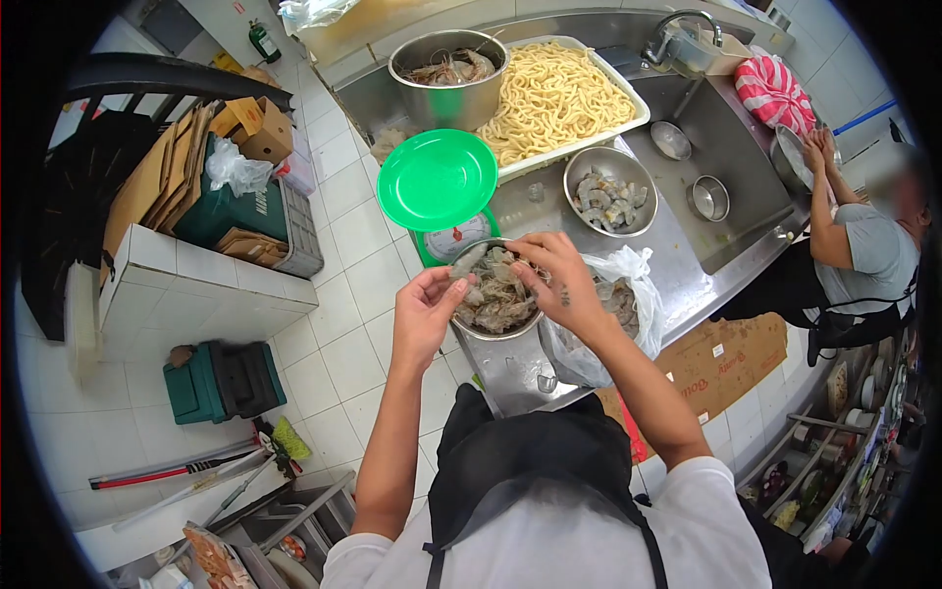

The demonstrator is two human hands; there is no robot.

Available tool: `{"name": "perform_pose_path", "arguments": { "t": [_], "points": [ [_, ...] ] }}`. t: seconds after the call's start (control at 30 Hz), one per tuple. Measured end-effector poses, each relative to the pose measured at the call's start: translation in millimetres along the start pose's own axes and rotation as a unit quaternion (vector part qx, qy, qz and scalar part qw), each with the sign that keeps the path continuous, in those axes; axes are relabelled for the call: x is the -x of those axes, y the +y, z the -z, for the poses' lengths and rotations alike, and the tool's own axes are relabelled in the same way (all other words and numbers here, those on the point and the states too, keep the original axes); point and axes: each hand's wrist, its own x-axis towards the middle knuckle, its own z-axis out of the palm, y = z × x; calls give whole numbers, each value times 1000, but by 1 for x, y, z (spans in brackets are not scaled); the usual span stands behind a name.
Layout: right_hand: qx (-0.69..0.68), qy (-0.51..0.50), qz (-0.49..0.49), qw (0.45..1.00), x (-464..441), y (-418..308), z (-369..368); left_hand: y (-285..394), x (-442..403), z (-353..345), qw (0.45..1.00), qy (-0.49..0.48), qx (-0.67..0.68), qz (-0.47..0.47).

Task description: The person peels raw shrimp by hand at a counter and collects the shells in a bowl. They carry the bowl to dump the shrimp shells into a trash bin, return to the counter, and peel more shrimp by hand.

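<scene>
Over a metal bowl (496,319) of grey raw shrimp, shells and heads, my left hand (429,302) pinches a shrimp (471,261) between thumb and fingers. My right hand (561,279) is at the bowl's other side, its thumb and fingers curled together near the same shrimp; what they grip is hidden. A second metal bowl (610,224) holds several pale peeled shrimp. Beside my right forearm lies a white plastic bag (638,270) with more shrimp in it. A green scale pan (438,181) sits on a dial scale (457,239) just beyond my left hand.
At the back stand a deep metal pot (449,103) of shrimp and a white tray (640,110) heaped with thick noodles. A steel sink (731,167) with small bowls is to the right. Another person (863,236) works there, hands at a metal bowl. Cardboard (736,368) covers the floor.
</scene>
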Motion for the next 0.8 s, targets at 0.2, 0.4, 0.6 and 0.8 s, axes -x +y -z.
{"name": "perform_pose_path", "arguments": {
  "t": [0.2,0.4,0.6,0.8],
  "points": [
    [-192,-106,-87,972,-8,-13,-1,-19,-10,-10,977,-50,-197,-64],
    [-97,-119,-99,983,-11,8,-11,-21,-13,-14,931,-30,-346,-110],
    [-197,-106,-201,954,-12,15,-21,-36,-17,-8,910,-45,-379,-160],
    [-218,-94,-208,949,-11,16,-21,-42,-18,-6,910,-43,-384,-151]
  ]
}}
